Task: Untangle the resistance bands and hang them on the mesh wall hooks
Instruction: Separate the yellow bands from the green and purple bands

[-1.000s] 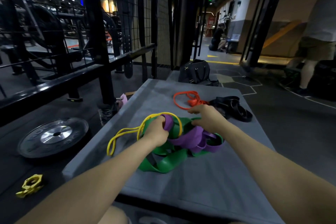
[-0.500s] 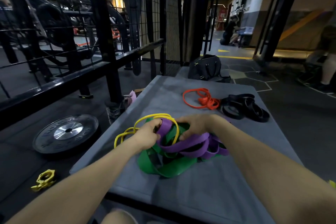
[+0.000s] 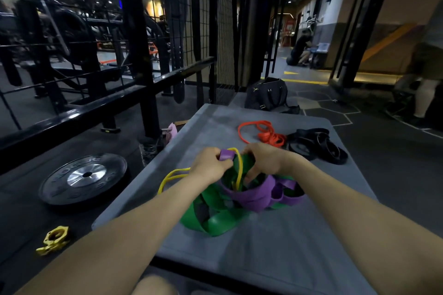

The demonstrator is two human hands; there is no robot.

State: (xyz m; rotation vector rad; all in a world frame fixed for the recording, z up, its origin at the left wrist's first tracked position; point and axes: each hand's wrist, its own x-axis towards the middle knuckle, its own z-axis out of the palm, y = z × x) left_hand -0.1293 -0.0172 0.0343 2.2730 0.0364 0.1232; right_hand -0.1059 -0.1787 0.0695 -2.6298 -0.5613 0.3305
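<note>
A tangle of bands lies mid-way along the grey padded platform [image 3: 275, 246]: a wide green band [image 3: 215, 221], a wide purple band [image 3: 259, 195] and a thin yellow band [image 3: 172, 175]. My left hand [image 3: 208, 166] grips a loop of the purple band and lifts it above the pile, with the yellow band running over it. My right hand [image 3: 262, 159] has its fingers curled down into the tangle, between green and purple strands. A red band [image 3: 261, 132] and a black band [image 3: 316, 145] lie apart farther back. The mesh wall [image 3: 223, 19] stands beyond the platform's far left corner.
On the floor to the left lie a weight plate [image 3: 84, 177] and a yellow barbell collar [image 3: 54, 239]. A black rack frame [image 3: 141, 55] rises at the left. A dark bag [image 3: 268, 93] sits behind the platform. A person stands at the far right [image 3: 426, 74].
My left hand has lifted the purple loop higher off the pile. My right hand has pushed its fingers deeper into the tangle. The camera has come closer.
</note>
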